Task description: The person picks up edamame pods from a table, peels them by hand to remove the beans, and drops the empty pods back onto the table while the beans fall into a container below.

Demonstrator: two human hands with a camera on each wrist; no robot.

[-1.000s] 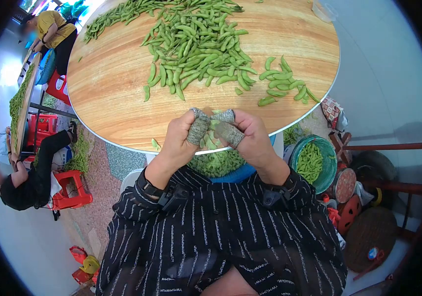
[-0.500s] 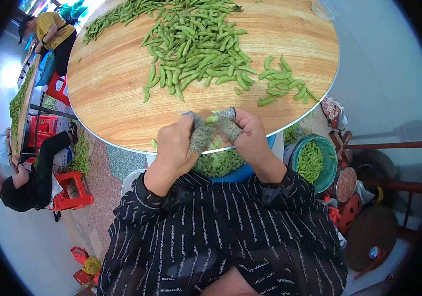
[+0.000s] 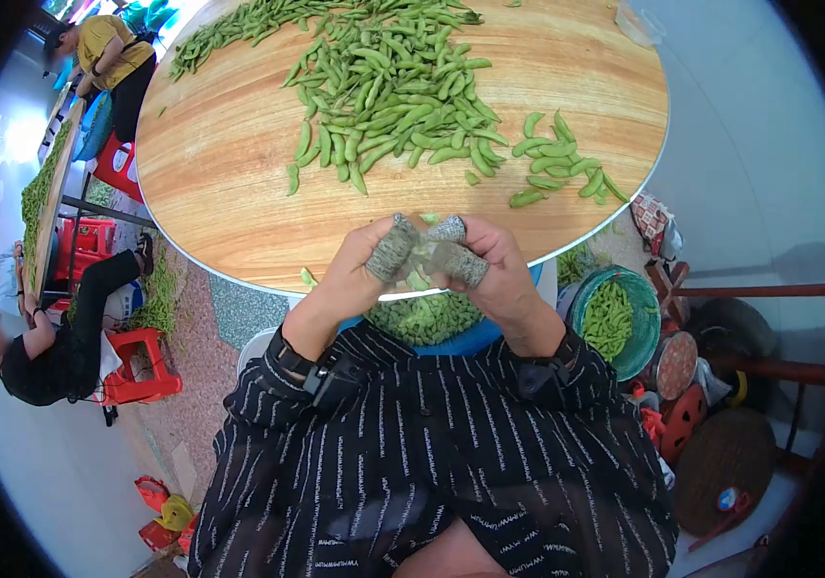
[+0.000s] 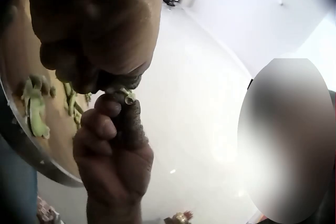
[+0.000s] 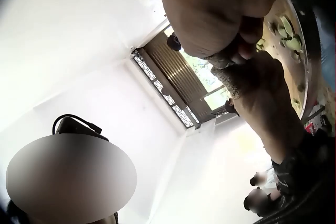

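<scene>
Above the near edge of the round wooden table (image 3: 229, 212), my left hand (image 3: 355, 272) and right hand (image 3: 501, 275) meet, with grey knitted sleeves over thumbs and forefingers. In the left wrist view, the fingertips of both hands pinch a small green bean pod (image 4: 128, 97), mostly hidden by the fingers. Pale green husks (image 3: 417, 281) show below the fingertips at the table edge. Beyond the hands lies a big pile of green bean pods (image 3: 388, 91), with a smaller group of pods (image 3: 555, 162) to its right. Under the edge, a blue basin (image 3: 490, 337) holds shelled beans (image 3: 422, 318).
A green bucket (image 3: 642, 342) of pods stands on the floor at the right, near a leaning round board (image 3: 726, 472). At the left are a red stool (image 3: 143, 371), seated people (image 3: 46, 356) and another pod-covered table (image 3: 51, 202). One pod piece (image 3: 307, 277) lies by the left hand.
The hands stay together over the table edge while the fingers shift around the pod. My left hand turned inward half a second ago and has turned back. The pile looks unchanged.
</scene>
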